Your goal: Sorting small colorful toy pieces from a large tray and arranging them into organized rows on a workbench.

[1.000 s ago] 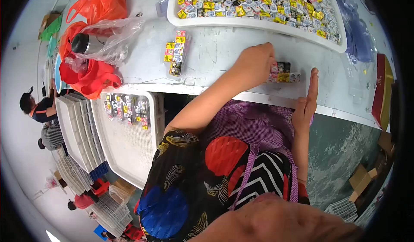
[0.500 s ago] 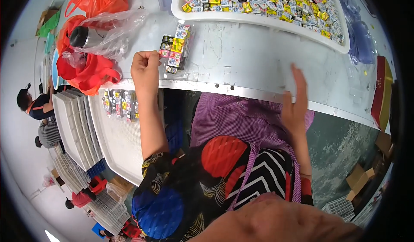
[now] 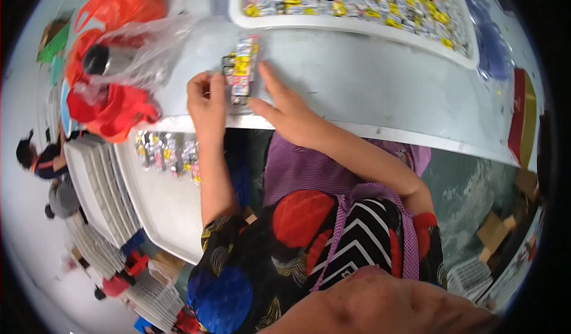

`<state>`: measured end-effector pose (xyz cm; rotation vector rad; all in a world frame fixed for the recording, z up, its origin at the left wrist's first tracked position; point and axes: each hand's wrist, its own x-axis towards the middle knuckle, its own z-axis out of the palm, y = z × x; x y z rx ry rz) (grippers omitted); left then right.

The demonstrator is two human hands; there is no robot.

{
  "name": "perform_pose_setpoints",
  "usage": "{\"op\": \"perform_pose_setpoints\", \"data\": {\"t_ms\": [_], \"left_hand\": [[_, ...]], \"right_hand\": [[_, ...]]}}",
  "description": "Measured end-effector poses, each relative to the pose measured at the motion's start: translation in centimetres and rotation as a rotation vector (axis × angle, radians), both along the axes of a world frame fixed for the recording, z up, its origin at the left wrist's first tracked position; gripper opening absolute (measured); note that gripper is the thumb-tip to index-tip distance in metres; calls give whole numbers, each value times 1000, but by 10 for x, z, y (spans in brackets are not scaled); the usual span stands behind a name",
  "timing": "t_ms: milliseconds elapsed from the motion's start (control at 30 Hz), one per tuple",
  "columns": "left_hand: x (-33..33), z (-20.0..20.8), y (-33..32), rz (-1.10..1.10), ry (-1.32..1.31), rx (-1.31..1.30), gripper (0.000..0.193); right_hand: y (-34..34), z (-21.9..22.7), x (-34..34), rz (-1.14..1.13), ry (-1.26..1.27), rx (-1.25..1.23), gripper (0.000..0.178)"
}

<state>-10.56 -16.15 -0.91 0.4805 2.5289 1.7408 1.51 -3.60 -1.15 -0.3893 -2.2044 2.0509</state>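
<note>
Small printed cubes [image 3: 242, 66] in yellow, white, pink and black lie in a short, close-packed block on the table, with clear plastic showing about them. At their left edge is my left hand [image 3: 206, 99], closed, thumb and fingers curled together; whatever the fingertips hold is hidden. My right hand [image 3: 285, 111] is just right of the cubes, thumb and fingers spread, the tips close to their right side. A white tray [image 3: 357, 29] heaped with many similar small wrapped pieces stands at the far side.
Left on the table are red plastic bags [image 3: 113, 108] and a dark-lidded bottle [image 3: 98, 59] in clear plastic. A lower white tray [image 3: 160, 215] at my left holds several filled packs [image 3: 169, 152]. Stacked trays [image 3: 98, 185] stand beyond. A red-and-gold box [image 3: 521, 117] sits at the right edge.
My right hand has swung left across the table to the right side of the cubes. My left hand stays closed beside them. The whole view has shifted slightly.
</note>
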Motion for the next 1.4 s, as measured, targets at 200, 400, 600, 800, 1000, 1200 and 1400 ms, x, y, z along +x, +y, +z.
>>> {"op": "perform_pose_setpoints", "data": {"t_ms": [200, 400, 600, 800, 1000, 1200, 1400], "left_hand": [[-18, 12, 1, -188, -217, -231, 53], [-24, 14, 4, -326, -384, -183, 39], [-8, 17, 13, -249, -518, 9, 47], [-5, 25, -5, -366, -885, 556, 43], [-3, 21, -29, -491, -1172, 880, 41], [8, 27, -42, -318, -1144, 951, 40], [5, 51, -127, 60, -778, 801, 36]], "right_hand": [[-21, -10, -17, -110, 115, -220, 80], [-16, -3, -7, -66, 13, -313, 79], [-20, -8, 0, -133, 175, -290, 75], [9, 11, 34, -71, 275, -395, 59], [11, 14, 45, -45, 249, -325, 53], [6, 17, 44, 14, 251, -262, 50], [3, 8, 38, -17, 203, -187, 48]]}}
